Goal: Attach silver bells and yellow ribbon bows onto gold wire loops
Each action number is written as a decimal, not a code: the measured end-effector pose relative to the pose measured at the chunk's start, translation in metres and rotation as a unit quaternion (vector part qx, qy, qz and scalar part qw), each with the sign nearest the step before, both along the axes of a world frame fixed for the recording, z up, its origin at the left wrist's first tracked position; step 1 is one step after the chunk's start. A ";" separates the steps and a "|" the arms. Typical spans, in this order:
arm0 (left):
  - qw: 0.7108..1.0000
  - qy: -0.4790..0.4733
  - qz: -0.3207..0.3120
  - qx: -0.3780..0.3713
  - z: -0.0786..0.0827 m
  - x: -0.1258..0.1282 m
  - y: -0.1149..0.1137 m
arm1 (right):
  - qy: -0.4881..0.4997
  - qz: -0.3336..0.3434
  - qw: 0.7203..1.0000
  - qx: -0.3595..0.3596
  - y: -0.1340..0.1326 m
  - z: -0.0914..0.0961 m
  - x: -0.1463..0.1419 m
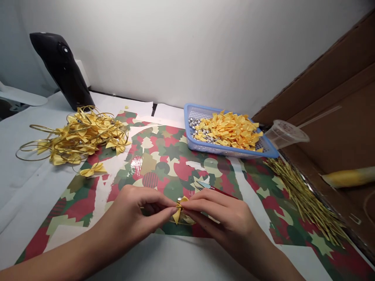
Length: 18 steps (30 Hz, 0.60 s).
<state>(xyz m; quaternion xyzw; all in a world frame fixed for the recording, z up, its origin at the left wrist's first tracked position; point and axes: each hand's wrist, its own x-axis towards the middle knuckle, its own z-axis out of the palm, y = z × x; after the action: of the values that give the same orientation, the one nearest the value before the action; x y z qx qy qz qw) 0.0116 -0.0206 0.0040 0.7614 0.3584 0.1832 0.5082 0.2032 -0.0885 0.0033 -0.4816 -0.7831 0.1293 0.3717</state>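
Yellow ribbon bow [178, 210] | left grip [129, 210] pinching one edge | right grip [225, 218] pinching opposite edge | blue basket rim [222, 153] well beyond

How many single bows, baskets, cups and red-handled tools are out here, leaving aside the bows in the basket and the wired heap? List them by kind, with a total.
Yellow ribbon bows: 2 (held bow between the left hand and right hand; loose bow)
Blue plastic basket: 1
Clear plastic cup: 1
Red-handled pointed tool: 1
Total: 5
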 end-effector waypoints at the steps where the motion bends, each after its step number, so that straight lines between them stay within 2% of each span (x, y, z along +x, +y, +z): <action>1: 1.000 -0.002 0.002 0.004 0.000 0.000 0.000 | 0.001 0.001 1.000 -0.002 0.000 -0.001 0.000; 9: 1.000 0.009 0.004 0.019 -0.003 0.000 -0.002 | -0.007 0.000 1.000 -0.010 -0.001 0.000 0.000; 14: 1.000 0.022 0.006 -0.021 0.000 0.000 -0.002 | -0.001 0.001 1.000 -0.029 0.000 -0.002 0.000; 18: 0.998 0.034 0.006 -0.060 0.002 0.002 -0.001 | 0.032 0.010 0.996 -0.082 -0.001 -0.002 0.002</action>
<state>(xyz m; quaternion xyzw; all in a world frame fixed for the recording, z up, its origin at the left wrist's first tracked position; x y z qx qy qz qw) 0.0134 -0.0220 0.0056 0.7333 0.3902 0.1381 0.5394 0.2053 -0.0895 0.0011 -0.4980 -0.7622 0.2122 0.3549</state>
